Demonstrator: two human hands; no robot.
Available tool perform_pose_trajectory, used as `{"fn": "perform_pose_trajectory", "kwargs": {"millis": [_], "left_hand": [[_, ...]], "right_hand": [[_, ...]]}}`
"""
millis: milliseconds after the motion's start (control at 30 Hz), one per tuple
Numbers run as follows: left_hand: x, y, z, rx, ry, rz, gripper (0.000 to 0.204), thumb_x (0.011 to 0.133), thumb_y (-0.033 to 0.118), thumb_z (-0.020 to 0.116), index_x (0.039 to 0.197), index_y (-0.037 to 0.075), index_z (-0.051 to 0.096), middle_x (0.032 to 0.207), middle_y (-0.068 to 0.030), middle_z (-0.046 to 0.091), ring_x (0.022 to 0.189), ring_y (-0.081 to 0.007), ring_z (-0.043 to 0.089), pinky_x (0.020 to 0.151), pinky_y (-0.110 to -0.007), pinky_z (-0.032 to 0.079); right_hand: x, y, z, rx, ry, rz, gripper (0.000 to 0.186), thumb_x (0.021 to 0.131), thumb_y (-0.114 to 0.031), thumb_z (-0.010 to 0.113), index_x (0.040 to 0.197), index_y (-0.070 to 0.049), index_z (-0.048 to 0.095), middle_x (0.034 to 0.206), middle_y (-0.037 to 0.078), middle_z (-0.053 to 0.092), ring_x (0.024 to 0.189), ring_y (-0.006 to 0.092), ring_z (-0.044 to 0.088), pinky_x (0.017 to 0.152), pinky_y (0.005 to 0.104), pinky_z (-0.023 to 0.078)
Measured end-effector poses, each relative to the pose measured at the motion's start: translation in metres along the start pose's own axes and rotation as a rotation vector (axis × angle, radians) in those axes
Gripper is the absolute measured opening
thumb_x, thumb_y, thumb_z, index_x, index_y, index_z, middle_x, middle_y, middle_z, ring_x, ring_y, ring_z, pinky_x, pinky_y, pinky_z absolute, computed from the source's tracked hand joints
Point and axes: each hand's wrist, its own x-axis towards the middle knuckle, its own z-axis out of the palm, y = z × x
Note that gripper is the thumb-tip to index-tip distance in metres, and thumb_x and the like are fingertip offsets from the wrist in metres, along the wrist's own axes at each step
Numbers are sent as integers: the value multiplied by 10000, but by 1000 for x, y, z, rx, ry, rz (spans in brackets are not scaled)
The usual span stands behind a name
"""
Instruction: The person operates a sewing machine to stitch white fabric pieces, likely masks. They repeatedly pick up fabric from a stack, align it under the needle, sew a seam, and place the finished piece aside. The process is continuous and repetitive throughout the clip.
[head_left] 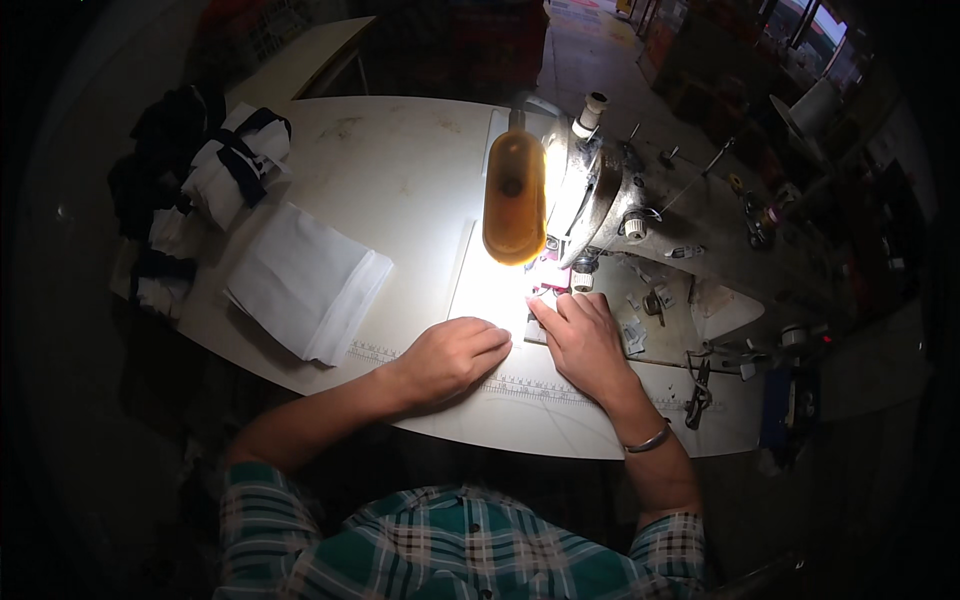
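Two hands are laid flat on a brightly lit strip of white fabric [487,292] at the sewing machine [640,215]. The left hand [452,355] is loosely curled, knuckles up, pressing the fabric to the table [400,170]; nothing is gripped. The right hand [583,340] rests open, fingertips [540,308] by the needle area, steadying the fabric there. A folded white stack [305,280] is kept within left reach. Scissors [698,395] lie to the right.
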Motion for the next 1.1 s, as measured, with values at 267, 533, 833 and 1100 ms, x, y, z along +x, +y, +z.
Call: {"fn": "perform_pose_trajectory", "kwargs": {"millis": [267,533,833,1100], "left_hand": [[7,-5,2,3,18,-42,250,914,29,732,1151,-50,733,1133,-137,723,1011,-300,710,882,-402,592],[13,-14,4,-7,7,-93,259,931,34,712,1178,-45,727,1140,-149,721,1035,-325,711,902,-416,592],[18,-25,7,11,27,-120,266,918,34,709,1176,-29,730,1156,-148,722,1066,-330,707,914,-423,587],[22,-38,16,66,58,-122,253,920,66,703,1153,-28,728,1164,-146,719,1031,-330,697,878,-425,582]], "right_hand": [[0,-1,-5,25,-15,-35,329,926,-54,639,1228,-110,755,815,61,564,823,232,595,878,373,426],[-1,0,-6,38,-34,-48,337,919,-47,643,1232,-101,755,813,64,564,823,235,603,892,385,426],[-1,0,-3,23,-22,-41,350,918,-32,624,1240,-83,753,822,65,573,825,234,604,896,386,424],[-1,0,0,27,-6,-27,360,917,-30,612,1251,-68,740,833,63,581,825,233,602,887,380,424]]}}
